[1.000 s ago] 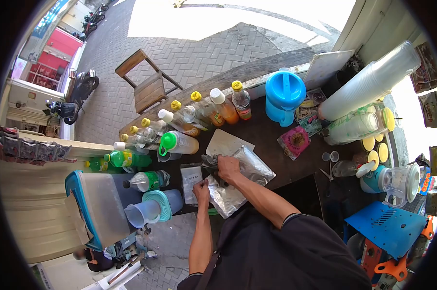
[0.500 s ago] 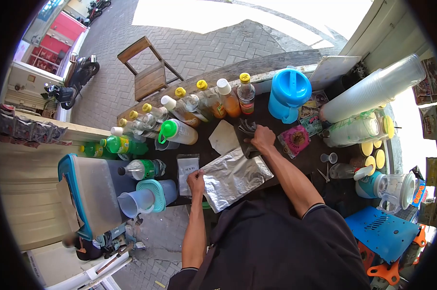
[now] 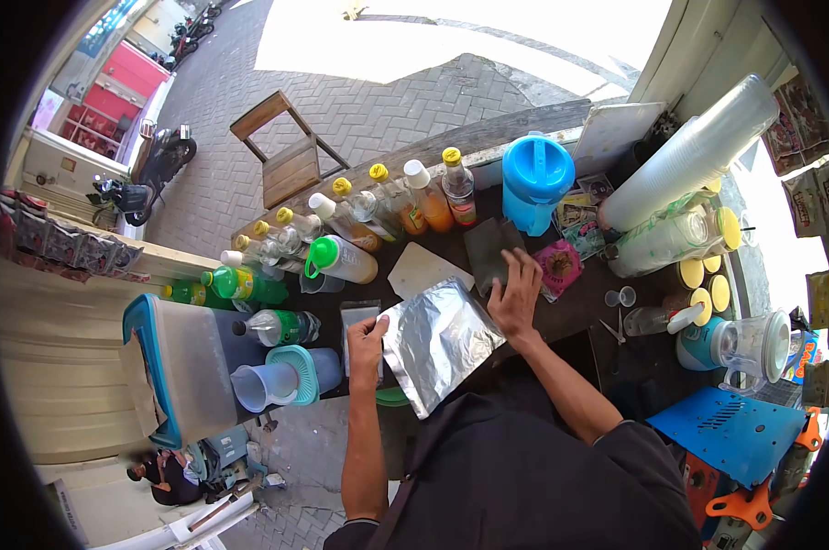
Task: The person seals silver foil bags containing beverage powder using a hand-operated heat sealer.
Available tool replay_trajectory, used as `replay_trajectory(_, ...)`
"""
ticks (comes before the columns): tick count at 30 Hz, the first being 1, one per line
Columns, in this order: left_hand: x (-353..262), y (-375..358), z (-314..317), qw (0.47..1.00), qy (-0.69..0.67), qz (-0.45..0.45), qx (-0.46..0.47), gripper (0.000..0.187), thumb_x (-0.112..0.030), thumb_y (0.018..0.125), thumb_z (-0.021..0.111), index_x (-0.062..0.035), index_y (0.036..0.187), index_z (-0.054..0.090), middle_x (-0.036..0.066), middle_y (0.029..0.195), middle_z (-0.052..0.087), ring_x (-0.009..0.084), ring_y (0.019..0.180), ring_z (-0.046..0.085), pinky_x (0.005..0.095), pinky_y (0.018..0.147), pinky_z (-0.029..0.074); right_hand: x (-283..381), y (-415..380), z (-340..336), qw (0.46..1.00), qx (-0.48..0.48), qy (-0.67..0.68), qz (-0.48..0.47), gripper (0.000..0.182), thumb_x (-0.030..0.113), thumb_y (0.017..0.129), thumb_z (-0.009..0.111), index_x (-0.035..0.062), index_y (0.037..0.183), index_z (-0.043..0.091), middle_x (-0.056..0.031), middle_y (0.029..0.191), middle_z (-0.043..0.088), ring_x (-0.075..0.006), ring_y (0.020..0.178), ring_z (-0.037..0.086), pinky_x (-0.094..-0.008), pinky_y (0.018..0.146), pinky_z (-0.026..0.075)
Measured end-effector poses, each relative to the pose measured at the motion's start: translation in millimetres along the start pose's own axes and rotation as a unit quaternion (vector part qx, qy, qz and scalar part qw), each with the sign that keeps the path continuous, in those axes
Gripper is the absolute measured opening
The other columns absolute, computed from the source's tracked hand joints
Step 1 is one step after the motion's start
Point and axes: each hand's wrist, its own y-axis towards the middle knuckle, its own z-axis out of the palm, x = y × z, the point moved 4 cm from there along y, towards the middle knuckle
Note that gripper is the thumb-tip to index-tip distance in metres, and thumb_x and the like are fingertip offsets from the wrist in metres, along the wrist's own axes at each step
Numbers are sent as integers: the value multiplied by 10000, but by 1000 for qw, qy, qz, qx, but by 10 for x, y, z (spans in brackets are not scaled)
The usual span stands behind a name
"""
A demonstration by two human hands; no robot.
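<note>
My left hand [image 3: 368, 344] pinches the upper left edge of a silver foil bag [image 3: 440, 337], which is tilted over the table edge in front of me. My right hand [image 3: 519, 298] is spread at the bag's upper right side, with nothing held. Just beyond it lies a dark flat pad [image 3: 493, 251]. A pale board [image 3: 427, 270] lies behind the bag. Next to my left hand is a clear packet [image 3: 359, 316] with a white label, partly hidden by the hand.
Bottles [image 3: 350, 220] line the back of the table, with a blue pitcher [image 3: 537, 183] beside them. Stacked cups [image 3: 694, 156] lean at the right, near scissors [image 3: 614, 330]. A plastic bin [image 3: 194, 367] stands left. A person [image 3: 169, 477] sits at the lower left.
My right hand has let go of the dark pad, which now lies flat, and has come down beside the bag with its fingers spread. The foil bag is raised and tilted.
</note>
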Motion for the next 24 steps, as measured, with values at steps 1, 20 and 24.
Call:
replay_trajectory(1, -157, -62, 71, 1000, -1, 3, 2, 252, -154, 849, 637, 4, 653, 615, -26, 590, 517, 35, 541, 420, 233, 488, 318, 94, -169, -97, 996, 34, 80, -32, 299, 78, 781, 622, 14, 1068, 569, -147, 1132, 548, -351, 1028, 532, -420, 844, 443)
replay_trajectory(20, 18, -599, -150, 994, -61, 91, 2, 131, -90, 848, 577, -13, 953, 593, 61, 1023, 480, 142, 825, 518, 243, 727, 468, 825, -270, -1161, 928, 182, 316, -71, 222, -13, 669, 625, 50, 869, 697, -77, 827, 647, -253, 761, 610, -360, 692, 484)
replay_trajectory(24, 74, -580, -195, 950, -285, 43, -116, 283, -342, 908, 526, -70, 841, 492, 23, 745, 487, 83, 562, 414, 251, 465, 273, 832, -122, -1090, 863, 205, 456, 75, 61, 13, 763, 661, -13, 815, 678, -75, 759, 649, -129, 674, 599, -275, 610, 464)
